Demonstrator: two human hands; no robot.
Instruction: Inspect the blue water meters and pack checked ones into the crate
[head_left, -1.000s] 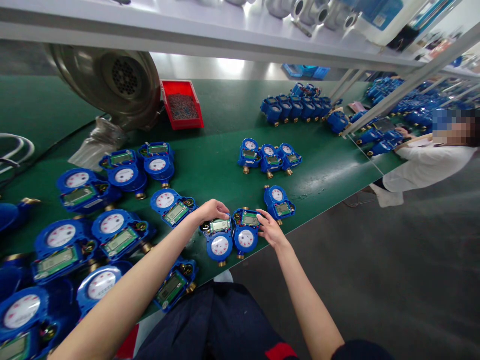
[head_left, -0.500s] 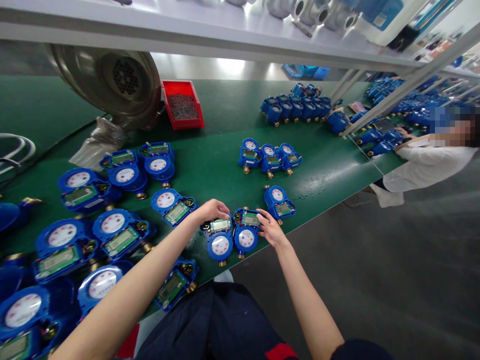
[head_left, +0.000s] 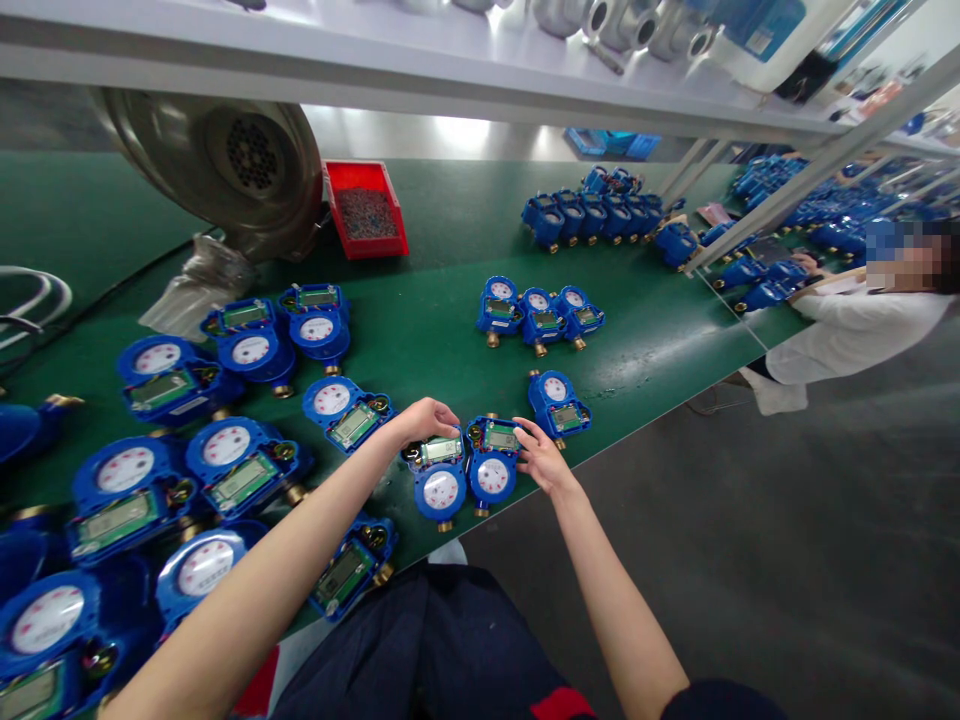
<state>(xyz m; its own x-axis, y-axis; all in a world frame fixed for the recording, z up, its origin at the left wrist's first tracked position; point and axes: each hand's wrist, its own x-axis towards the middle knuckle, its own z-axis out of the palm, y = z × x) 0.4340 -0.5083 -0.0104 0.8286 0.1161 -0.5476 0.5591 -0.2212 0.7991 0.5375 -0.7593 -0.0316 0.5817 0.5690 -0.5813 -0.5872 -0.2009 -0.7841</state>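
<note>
Two blue water meters stand side by side at the bench's front edge, dials toward me and small display boards behind. My left hand (head_left: 427, 422) is closed over the back edge of the left water meter (head_left: 440, 490), its fingertips bent down near the display. Curved round the right side of the right water meter (head_left: 493, 478), my right hand (head_left: 544, 460) has its thumb and fingers at the display's corner. The undersides of both meters and some of my left fingertips are hidden. Another water meter (head_left: 556, 390) lies just beyond my right hand.
Many more water meters (head_left: 225, 442) crowd the left side of the green bench (head_left: 435, 220). A red bin (head_left: 401, 240) of small parts sits behind, near a large metal housing (head_left: 292, 150). Three meters (head_left: 538, 302) stand farther back. A shelf (head_left: 360, 70) crosses overhead. A co-worker (head_left: 862, 335) sits at right.
</note>
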